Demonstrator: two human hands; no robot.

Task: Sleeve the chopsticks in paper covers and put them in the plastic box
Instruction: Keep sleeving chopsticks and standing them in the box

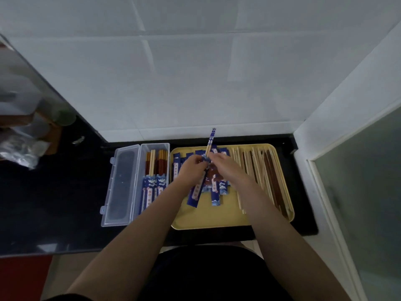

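Both hands meet at frame centre over the yellow plastic tray (195,218). Right hand (224,165) pinches a pale chopstick pair with blue patterned tops (211,140), tips angled up toward the white tiled wall (195,83). Left hand (191,167) curls around a blue paper sleeve (196,195). Loose blue sleeves (217,192) lie mid-tray, bare wooden chopsticks (264,174) at its right. Clear plastic box (121,185), lid open, sits left of tray, holding sleeved pairs (155,183).
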